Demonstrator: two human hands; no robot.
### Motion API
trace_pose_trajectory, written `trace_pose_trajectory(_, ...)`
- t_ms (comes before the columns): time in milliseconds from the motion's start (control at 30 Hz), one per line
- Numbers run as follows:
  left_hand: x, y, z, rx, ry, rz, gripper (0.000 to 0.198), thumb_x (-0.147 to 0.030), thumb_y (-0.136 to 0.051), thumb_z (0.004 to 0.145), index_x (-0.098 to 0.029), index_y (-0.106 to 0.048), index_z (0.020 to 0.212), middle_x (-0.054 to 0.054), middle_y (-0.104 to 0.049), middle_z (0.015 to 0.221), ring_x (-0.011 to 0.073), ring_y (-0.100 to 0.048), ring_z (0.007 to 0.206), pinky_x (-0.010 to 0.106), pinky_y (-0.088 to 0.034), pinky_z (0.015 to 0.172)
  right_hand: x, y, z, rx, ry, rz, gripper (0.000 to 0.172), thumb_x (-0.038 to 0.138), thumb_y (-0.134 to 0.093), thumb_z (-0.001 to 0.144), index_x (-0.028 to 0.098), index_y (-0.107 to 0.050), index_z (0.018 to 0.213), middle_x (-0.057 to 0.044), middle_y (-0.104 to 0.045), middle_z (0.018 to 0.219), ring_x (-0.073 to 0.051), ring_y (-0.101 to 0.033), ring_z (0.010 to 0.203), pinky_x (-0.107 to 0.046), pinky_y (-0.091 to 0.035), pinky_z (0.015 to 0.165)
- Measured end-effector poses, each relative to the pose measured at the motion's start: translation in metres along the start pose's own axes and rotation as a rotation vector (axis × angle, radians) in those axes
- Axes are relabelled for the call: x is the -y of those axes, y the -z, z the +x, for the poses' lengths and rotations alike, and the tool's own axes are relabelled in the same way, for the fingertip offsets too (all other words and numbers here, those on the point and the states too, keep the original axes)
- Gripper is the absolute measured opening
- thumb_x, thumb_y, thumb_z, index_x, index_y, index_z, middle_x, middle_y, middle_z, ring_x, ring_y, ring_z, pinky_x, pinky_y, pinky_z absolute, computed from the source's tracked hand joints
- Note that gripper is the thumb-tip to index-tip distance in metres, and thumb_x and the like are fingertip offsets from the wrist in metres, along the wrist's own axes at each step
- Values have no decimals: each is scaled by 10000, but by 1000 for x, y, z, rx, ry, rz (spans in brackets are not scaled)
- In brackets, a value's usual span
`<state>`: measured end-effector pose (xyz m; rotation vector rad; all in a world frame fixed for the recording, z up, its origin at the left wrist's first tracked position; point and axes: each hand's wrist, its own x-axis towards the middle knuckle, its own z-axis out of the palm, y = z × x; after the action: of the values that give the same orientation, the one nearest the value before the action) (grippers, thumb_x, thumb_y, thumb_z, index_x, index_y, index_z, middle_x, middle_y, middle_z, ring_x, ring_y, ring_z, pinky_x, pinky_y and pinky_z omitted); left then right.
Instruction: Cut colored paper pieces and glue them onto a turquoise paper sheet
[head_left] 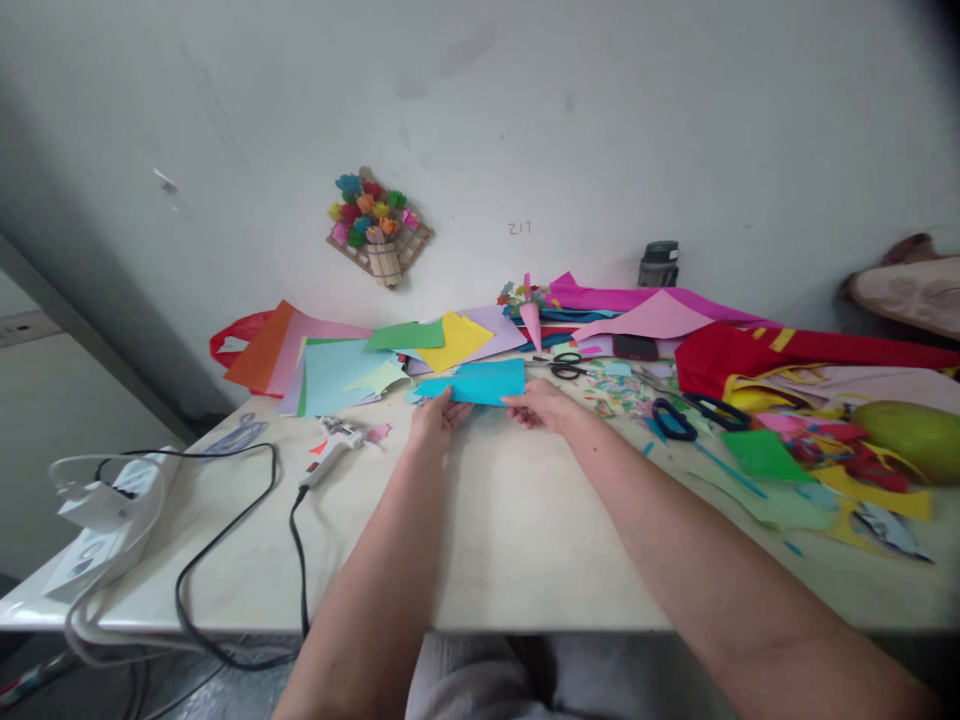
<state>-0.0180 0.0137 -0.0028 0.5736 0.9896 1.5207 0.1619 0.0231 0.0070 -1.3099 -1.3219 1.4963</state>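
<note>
A bright blue sheet of paper [484,382] is held between both hands over the middle of the table. My left hand [437,412] grips its lower left edge, thumb on top and fingers beneath. At the lower right corner my right hand [541,403] pinches the same sheet. Just behind the paper, black-handled scissors [566,366] lie near small paper scraps [619,392]. To the left of my hands rests a white glue gun [330,455] on its side. Blue-handled scissors [673,420] lie to the right.
Coloured paper sheets [341,370] are stacked at the back left. A power strip [112,520] with cables sits on the left edge. Red cloth [720,350], a green fruit-like object [911,440] and cut paper crowd the right. A dark bottle [659,264] stands by the wall.
</note>
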Motion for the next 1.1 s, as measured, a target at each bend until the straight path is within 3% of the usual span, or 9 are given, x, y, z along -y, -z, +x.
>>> trace_pose_trajectory(267,-6,4,-1,-27,-23,72,79,-106,-610,731,-98,-544,772,51,-625,588,180,-652,589,302,-564,611,1,20,1,9,-57,-54,257,160,-641,740,154,-428,597,36,-529,428,-39,-393,294,-149,-281,274)
trace_pose_trajectory(467,-10,10,-2,36,-16,181,149,-117,-664,686,-88,-552,780,85,-653,610,173,-647,553,251,-538,541,3,27,-1,-17,-115,-74,228,175,-654,727,153,-452,623,34,-530,414,-41,-398,300,-139,-292,282)
trace_pose_trajectory(633,-11,14,-4,-6,-180,264,444,-122,-703,650,-157,-481,1033,11,-641,586,153,-637,511,244,-511,525,1,28,1,-11,-86,-46,214,182,-648,734,143,-470,623,31,-516,395,-46,-401,297,-144,-297,281)
trace_pose_trajectory(700,-12,16,-5,30,-234,287,492,-146,-712,644,-181,-478,1076,-8,-634,571,142,-625,488,244,-504,522,0,28,3,-43,-71,-18,166,175,-651,731,136,-497,681,36,-516,399,-47,-404,299,-144,-300,288)
trace_pose_trajectory(767,-13,18,-4,95,-235,315,398,-185,-724,632,-158,-542,984,4,-633,558,137,-617,487,238,-498,519,-1,29,4,-86,-53,15,178,166,-659,722,128,-529,839,46,-520,403,-52,-406,299,-146,-303,295)
trace_pose_trajectory(867,-12,20,-2,157,-191,358,232,-234,-737,609,-120,-584,740,39,-640,565,138,-620,520,230,-495,534,-2,30,4,-138,-25,47,518,153,-664,712,142,-430,1174,64,-534,415,-68,-409,291,-152,-297,294)
trace_pose_trajectory(933,-12,21,-2,161,-174,389,224,-243,-742,596,-118,-561,640,51,-642,570,144,-625,539,235,-496,548,-2,31,4,-147,-3,37,659,142,-660,710,178,-342,1286,70,-544,423,-72,-411,288,-150,-292,295)
trace_pose_trajectory(1100,-11,22,0,151,-138,505,239,-235,-744,574,-131,-529,567,44,-621,528,132,-598,497,238,-477,530,1,30,-1,-134,28,-95,508,131,-635,721,172,-489,1205,56,-536,394,-54,-375,274,-136,-253,284)
